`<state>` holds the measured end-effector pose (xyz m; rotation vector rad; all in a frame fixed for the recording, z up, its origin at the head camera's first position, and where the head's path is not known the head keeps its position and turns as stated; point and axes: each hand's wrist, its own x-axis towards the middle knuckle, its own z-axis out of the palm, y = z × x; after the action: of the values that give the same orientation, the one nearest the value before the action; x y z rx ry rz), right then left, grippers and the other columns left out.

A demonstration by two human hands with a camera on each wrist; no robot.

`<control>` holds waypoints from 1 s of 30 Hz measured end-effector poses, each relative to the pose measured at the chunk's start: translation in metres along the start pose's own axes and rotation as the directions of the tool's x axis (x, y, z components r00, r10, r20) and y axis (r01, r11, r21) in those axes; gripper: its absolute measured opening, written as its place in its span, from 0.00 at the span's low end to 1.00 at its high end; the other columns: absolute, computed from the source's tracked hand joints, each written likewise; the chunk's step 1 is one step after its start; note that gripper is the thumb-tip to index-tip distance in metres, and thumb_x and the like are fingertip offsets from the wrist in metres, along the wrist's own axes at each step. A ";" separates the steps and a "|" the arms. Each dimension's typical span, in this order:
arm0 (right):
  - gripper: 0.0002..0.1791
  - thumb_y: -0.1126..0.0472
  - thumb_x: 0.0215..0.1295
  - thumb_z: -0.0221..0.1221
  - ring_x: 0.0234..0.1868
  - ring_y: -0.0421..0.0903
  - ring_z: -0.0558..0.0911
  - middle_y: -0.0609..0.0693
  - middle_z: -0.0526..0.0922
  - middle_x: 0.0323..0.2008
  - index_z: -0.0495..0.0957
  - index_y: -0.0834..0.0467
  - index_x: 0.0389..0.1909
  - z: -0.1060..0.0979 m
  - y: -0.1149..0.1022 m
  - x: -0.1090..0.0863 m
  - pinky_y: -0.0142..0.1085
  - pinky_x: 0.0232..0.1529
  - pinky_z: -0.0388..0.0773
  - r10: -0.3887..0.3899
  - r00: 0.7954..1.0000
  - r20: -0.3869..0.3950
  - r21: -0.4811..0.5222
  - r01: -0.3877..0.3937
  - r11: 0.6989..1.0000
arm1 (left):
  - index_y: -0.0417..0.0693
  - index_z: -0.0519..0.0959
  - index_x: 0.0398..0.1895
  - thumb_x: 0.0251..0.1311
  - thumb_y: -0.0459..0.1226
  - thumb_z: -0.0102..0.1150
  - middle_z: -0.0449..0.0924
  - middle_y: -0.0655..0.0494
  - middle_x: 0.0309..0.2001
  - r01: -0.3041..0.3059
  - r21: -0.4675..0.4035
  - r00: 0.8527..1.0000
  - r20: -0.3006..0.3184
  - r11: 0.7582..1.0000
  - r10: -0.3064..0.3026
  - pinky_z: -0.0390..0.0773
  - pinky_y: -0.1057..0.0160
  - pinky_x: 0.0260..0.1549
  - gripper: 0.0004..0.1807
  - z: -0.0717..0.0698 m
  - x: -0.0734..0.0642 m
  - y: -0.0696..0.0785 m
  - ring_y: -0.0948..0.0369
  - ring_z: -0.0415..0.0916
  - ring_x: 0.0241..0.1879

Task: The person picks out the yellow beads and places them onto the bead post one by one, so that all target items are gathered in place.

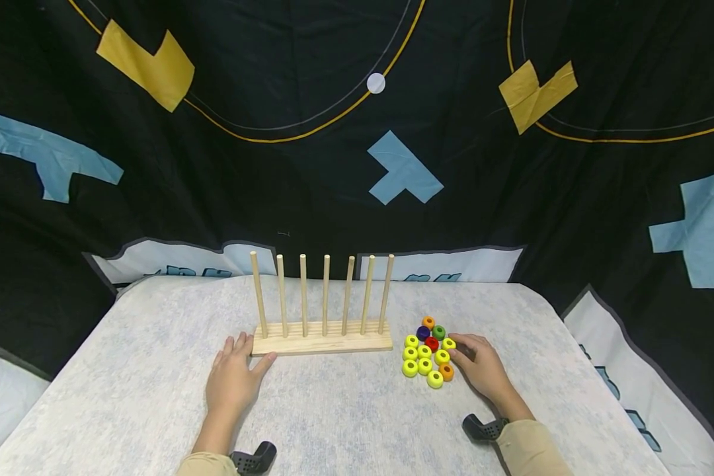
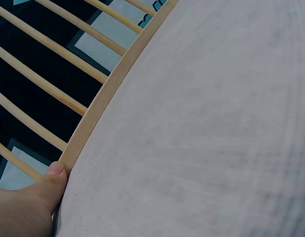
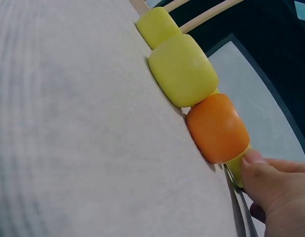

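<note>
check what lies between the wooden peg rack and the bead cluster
The head view shows only bare tabletop between the peg rack and the bead cluster.

The left hand enters at lower left, its thumb touching the near end of a wooden base. Seven wooden dowels slant from it toward the upper left, before black fabric with whitish patches. A pale grey tabletop fills the right.

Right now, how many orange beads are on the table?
2: one orange bead behind the green bead, to its left; the other orange bead right of the nearest yellow bead. None appears hidden.
</note>
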<state>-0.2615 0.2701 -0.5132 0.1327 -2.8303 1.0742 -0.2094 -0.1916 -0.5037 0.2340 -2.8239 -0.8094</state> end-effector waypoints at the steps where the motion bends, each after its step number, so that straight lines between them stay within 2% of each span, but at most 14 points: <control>1: 0.23 0.53 0.69 0.62 0.68 0.56 0.71 0.54 0.78 0.62 0.77 0.53 0.62 0.000 0.000 0.000 0.59 0.69 0.68 0.006 1.000 -0.004 0.004 -0.006 1.000 | 0.37 0.63 0.72 0.66 0.56 0.57 0.56 0.33 0.74 0.000 -0.001 1.000 -0.005 1.000 0.000 0.45 0.38 0.76 0.41 0.001 0.000 0.000 0.36 0.46 0.76; 7: 0.23 0.53 0.68 0.63 0.67 0.56 0.74 0.55 0.79 0.62 0.76 0.54 0.63 -0.002 -0.001 -0.003 0.57 0.69 0.70 0.004 0.999 -0.051 0.031 -0.002 1.000 | 0.36 0.62 0.73 0.67 0.55 0.57 0.56 0.34 0.74 -0.003 0.002 1.000 -0.001 1.000 0.003 0.44 0.39 0.76 0.42 0.002 -0.001 -0.001 0.37 0.45 0.77; 13: 0.23 0.54 0.68 0.63 0.64 0.57 0.77 0.55 0.80 0.60 0.77 0.56 0.62 -0.006 -0.011 -0.007 0.57 0.65 0.73 -0.052 0.993 -0.111 0.041 0.056 0.998 | 0.36 0.61 0.73 0.67 0.55 0.57 0.56 0.34 0.75 0.002 -0.007 1.000 0.000 1.000 -0.002 0.42 0.40 0.77 0.42 0.001 -0.002 0.001 0.37 0.45 0.77; 19: 0.21 0.57 0.67 0.64 0.58 0.55 0.81 0.54 0.81 0.57 0.79 0.57 0.59 -0.005 -0.030 -0.010 0.54 0.59 0.79 -0.121 0.982 -0.147 0.042 0.128 0.991 | 0.37 0.61 0.73 0.67 0.55 0.56 0.55 0.35 0.75 0.013 -0.012 1.000 -0.004 1.000 -0.013 0.42 0.40 0.77 0.41 0.001 -0.003 0.002 0.38 0.44 0.77; 30: 0.19 0.55 0.67 0.64 0.54 0.47 0.81 0.46 0.82 0.55 0.81 0.52 0.57 0.001 -0.069 -0.015 0.51 0.57 0.81 -0.204 0.974 -0.100 0.100 0.214 0.972 | 0.39 0.64 0.72 0.67 0.53 0.58 0.58 0.34 0.74 0.008 -0.018 0.999 -0.042 1.000 -0.008 0.44 0.40 0.76 0.39 0.003 -0.004 0.002 0.38 0.47 0.77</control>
<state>-0.2386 0.2190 -0.4708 0.3739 -2.6075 1.1576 -0.2066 -0.1872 -0.5057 0.2569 -2.7770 -0.8207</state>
